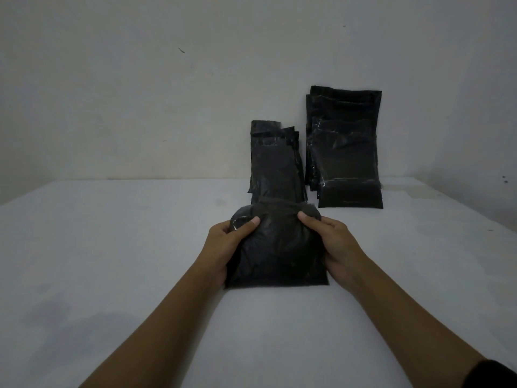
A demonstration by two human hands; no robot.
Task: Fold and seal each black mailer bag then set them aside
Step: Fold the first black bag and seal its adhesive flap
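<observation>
The left hand (223, 242) and right hand (334, 243) clasp a black mailer bag (275, 247) between them on the white table (112, 247), thumbs pressed on its upper front, fingers wrapped behind its side edges. Beyond it, two stacks of bags (345, 147) lean against the wall (140, 93).

The fingers of the left hand (223, 247) and right hand (333, 245) are hidden behind the black mailer bag (275, 253), only thumbs showing. That bag covers the near end of the left stack (274, 166). Both forearms and the dark sleeve (492, 373) are cut off by the near edge.
</observation>
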